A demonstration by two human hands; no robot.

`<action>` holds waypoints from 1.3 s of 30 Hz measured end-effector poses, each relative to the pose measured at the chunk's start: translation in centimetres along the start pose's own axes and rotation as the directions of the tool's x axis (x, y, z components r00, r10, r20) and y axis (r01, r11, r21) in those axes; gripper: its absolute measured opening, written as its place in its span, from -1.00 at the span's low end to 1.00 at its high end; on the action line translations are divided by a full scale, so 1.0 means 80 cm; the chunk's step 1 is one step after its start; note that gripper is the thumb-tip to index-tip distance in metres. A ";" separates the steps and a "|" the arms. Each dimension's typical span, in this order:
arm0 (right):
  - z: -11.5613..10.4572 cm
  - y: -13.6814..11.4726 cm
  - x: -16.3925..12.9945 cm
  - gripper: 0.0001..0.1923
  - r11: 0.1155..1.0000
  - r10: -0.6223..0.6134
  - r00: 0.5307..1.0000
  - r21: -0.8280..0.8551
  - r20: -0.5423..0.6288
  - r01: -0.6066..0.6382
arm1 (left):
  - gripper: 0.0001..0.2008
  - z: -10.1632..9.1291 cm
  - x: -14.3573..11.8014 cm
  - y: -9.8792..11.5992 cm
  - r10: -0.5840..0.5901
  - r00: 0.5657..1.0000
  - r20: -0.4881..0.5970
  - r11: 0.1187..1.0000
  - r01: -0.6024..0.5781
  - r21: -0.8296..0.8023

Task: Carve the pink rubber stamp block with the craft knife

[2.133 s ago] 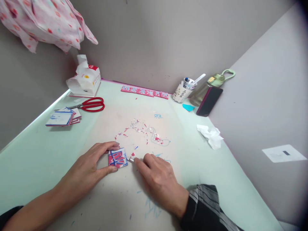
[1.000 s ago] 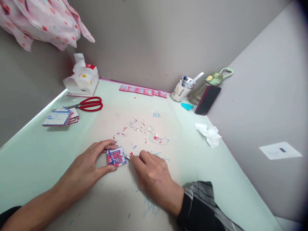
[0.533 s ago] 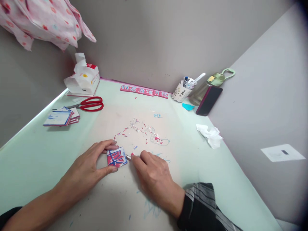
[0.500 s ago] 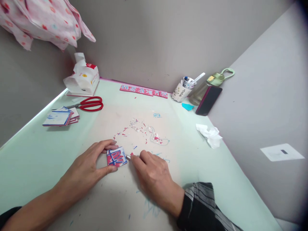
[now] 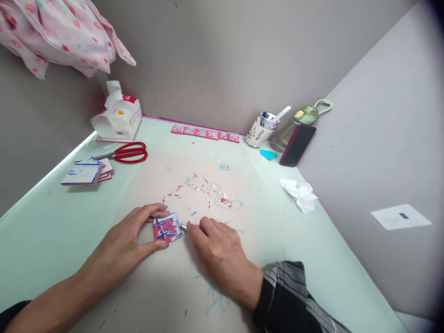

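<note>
A small square tile (image 5: 167, 227), red with white patches and blue marker lines, lies flat on the table. My left hand (image 5: 138, 233) grips it between thumb and fingers at its left side. My right hand (image 5: 218, 252) is closed round a thin carving knife (image 5: 183, 227); only its metallic tip shows, at the tile's right edge. Most of the tool is hidden in the fist. Red and white shavings (image 5: 225, 200) are scattered just beyond both hands, with a blue-and-white sliver (image 5: 193, 213) near the tile.
At left lie red-handled scissors (image 5: 131, 152) and stacked white-and-blue squares (image 5: 82, 173), below a tissue pack (image 5: 118, 119). A row of carved red tiles (image 5: 205, 132) lines the back. To the right stand a pen can (image 5: 260, 130), bottle (image 5: 285, 134) and phone (image 5: 298, 145), with crumpled tissue (image 5: 301, 195) nearer.
The view has shifted slightly. Both hands, the tile and the tool tip hold nearly the same positions relative to one another.
</note>
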State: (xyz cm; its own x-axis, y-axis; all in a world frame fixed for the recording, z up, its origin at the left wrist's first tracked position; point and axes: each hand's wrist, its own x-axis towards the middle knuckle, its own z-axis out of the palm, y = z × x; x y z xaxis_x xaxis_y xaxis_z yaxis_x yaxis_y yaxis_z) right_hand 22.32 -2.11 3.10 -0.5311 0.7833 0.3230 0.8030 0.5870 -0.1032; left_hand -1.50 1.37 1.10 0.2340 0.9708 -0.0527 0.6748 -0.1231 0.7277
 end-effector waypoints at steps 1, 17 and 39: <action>0.000 0.000 0.001 -0.82 1.000 0.000 1.000 -0.001 -0.005 0.000 | -0.46 0.000 0.000 0.000 -0.001 1.000 -0.003 1.000 0.001 -0.004; -0.001 0.000 0.000 -0.80 0.999 -0.025 0.999 -0.022 -0.028 0.025 | -0.41 -0.001 0.001 0.004 -0.047 0.999 0.012 0.998 0.047 -0.048; 0.008 0.000 -0.006 -0.74 1.000 0.005 0.996 0.013 -0.085 -0.004 | -0.25 0.000 0.000 0.008 -0.055 0.998 -0.001 0.997 0.055 -0.050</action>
State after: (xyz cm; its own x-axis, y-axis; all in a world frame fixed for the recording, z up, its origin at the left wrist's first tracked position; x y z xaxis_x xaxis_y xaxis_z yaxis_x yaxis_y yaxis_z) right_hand 22.41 -2.36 2.33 -0.5025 0.7660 0.4009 0.8015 0.5866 -0.1162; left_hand -1.07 1.31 1.60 0.1959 0.9763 -0.0925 0.6508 -0.0588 0.7570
